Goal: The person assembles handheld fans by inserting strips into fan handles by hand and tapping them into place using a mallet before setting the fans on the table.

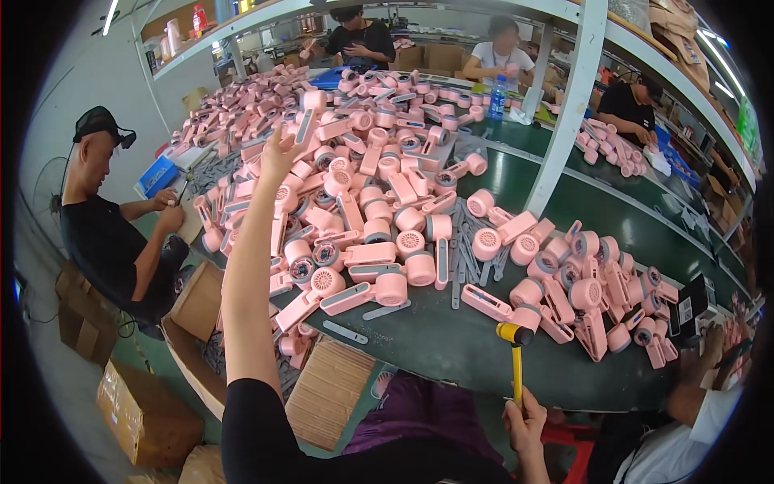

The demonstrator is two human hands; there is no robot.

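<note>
My left arm stretches far over a large heap of pink handheld fans (387, 202). At its far side my left hand (278, 155) is closed around the handle of one pink handheld fan (311, 103), whose round head points up and whose handle carries a grey strip. Near the table's front edge, my right hand (526, 419) grips the yellow handle of a small mallet (516, 355). The mallet's head is yellow with a black face and is raised beside the fans at the right. Loose grey strips (345, 331) lie on the green table by the heap.
Cardboard boxes (149, 415) stand on the floor at left. One person (113, 218) works at the left side; others sit across the table. A white post (568, 121) rises from the table. A blue bottle (497, 98) stands behind the heap. Another person's arm (693, 395) enters at right.
</note>
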